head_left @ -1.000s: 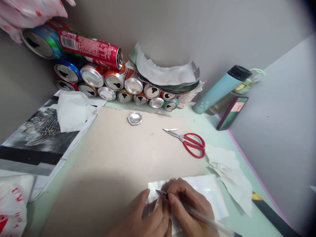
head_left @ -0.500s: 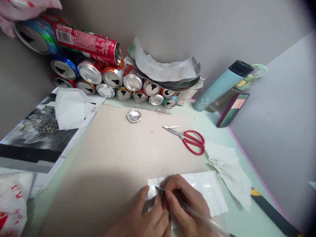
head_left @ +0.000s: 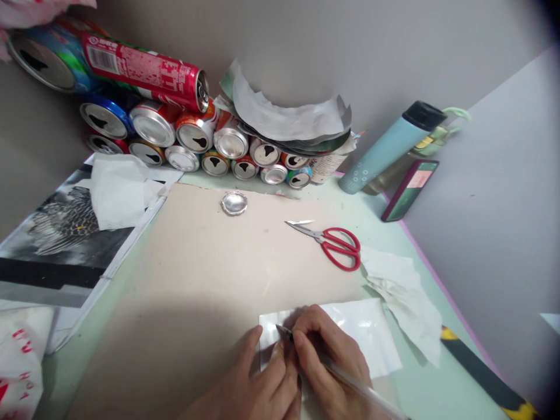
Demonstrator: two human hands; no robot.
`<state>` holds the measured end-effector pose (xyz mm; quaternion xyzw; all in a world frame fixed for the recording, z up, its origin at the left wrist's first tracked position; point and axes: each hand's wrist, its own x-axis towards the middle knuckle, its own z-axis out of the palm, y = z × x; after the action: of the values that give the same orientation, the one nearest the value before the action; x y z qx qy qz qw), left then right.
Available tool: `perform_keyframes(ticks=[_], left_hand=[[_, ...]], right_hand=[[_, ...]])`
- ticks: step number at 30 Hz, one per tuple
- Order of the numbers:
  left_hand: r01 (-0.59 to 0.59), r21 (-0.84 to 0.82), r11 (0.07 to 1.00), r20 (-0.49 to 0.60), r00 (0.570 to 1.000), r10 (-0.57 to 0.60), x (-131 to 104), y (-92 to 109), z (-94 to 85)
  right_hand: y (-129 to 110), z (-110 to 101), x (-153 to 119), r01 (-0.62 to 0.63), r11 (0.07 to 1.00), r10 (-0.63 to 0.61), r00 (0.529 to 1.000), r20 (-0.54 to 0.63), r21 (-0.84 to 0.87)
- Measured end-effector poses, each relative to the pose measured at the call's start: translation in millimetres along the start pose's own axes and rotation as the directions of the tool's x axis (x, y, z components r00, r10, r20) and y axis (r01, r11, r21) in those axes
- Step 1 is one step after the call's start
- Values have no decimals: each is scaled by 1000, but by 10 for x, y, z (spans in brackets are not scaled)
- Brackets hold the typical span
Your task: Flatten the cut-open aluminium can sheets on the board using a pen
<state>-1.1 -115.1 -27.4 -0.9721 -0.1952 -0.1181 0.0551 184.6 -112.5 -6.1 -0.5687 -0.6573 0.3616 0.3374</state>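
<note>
My right hand is closed around a clear-barrelled pen, its dark tip resting on a shiny silvery-white sheet that looks like thin metal. Beside the pen tip, my left hand lies with fingers apart, pressing the left end of the same sheet; it holds nothing. The sheet's lower part is hidden by both hands. Beyond it, red-handled scissors rest on a beige board, with a small thin sliver by their blades. Farther back sits a small round silver metal piece with a crimped rim.
Several drink cans are stacked along the wall, with curved metal sheets on top. A blue bottle and a phone stand back right. Crumpled white paper and a yellow-black cutter lie right; a bird picture left.
The whole view has shifted slightly, so things sit a little more to the left. Both hands keep nearly the same pose, and the pen tip stays on the sheet.
</note>
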Motion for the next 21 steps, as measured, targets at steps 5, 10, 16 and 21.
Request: perform_keyframes(ticks=[5, 10, 16, 21], left_hand=[[11, -5, 1000, 0, 1000, -11, -4, 7, 19], [6, -4, 1000, -22, 1000, -6, -12, -1, 21], [31, -34, 999, -15, 999, -32, -2, -18, 6], [45, -39, 998, -48, 998, -47, -13, -14, 13]], right_hand=[[-8, -12, 5, 80, 992, -83, 996, -25, -93], [-27, -41, 12, 85, 989, -84, 996, 12, -122], [-33, -24, 2, 35, 995, -43, 996, -78, -94], [-71, -34, -3, -2, 994, -10, 994, -109, -105]])
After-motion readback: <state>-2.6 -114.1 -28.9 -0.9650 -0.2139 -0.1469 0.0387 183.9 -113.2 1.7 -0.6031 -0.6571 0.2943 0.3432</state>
